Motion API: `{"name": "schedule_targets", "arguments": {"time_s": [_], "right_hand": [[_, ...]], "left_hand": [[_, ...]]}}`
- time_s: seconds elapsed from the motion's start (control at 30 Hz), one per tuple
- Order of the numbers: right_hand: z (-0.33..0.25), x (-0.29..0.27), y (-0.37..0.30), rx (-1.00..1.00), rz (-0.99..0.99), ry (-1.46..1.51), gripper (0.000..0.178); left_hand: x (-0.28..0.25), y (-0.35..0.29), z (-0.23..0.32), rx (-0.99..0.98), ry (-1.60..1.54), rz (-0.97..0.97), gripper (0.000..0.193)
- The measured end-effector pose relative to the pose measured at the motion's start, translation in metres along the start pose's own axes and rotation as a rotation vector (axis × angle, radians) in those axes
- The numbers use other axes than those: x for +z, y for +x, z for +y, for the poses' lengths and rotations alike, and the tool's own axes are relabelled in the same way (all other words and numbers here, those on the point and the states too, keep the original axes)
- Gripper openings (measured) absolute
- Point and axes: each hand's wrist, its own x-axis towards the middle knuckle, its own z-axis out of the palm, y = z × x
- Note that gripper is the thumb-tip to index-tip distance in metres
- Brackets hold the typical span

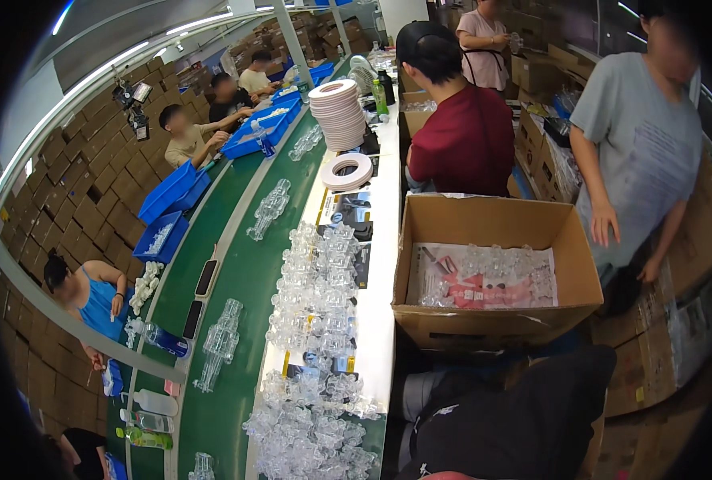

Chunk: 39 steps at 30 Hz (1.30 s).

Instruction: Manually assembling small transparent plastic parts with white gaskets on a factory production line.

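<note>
Neither of my hands shows in the head view. Black cloth (508, 416) fills the lower right, apparently clothing close to me. Nearest on the white bench (384, 240) lies a loose heap of clear plastic parts (312, 444). Beyond the heap, similar clear parts (312, 296) lie in close rows. Right of the bench stands an open cardboard box (496, 324), holding more clear parts (504, 260) on a printed sheet. Along the green conveyor belt (240, 264) lie clear plastic assemblies, one (220, 344) near and another (269, 210) farther off.
White rings (338, 116) are stacked on the bench, with more rings (346, 171) lying nearer. Two phones (200, 296) and several bottles (148, 422) line the belt's left side, near blue bins (161, 236). Co-workers sit across the belt; a person in maroon (464, 136) sits ahead, another (636, 152) stands right.
</note>
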Motion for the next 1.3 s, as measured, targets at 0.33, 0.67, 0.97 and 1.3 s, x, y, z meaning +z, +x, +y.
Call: {"name": "schedule_targets", "arguments": {"time_s": [0.33,0.67,0.97,1.3], "right_hand": [[0.001,-0.006,-0.002,-0.015,0.001,-0.068,0.029],[0.003,-0.04,-0.021,-0.098,-0.117,-0.316,0.031],[-0.11,-0.182,-0.087,-0.322,0.317,-0.479,0.042],[-0.232,-0.273,-0.174,-0.949,0.91,-0.303,0.022]], "left_hand": [[-0.014,-0.011,-0.011,-0.056,0.051,0.043,0.029],[-0.038,-0.037,-0.019,-0.238,0.281,0.136,0.03],[-0.025,-0.05,-0.056,-0.278,0.028,0.059,0.037],[-0.035,-0.047,-0.041,-0.387,-0.058,0.06,0.038]]}}
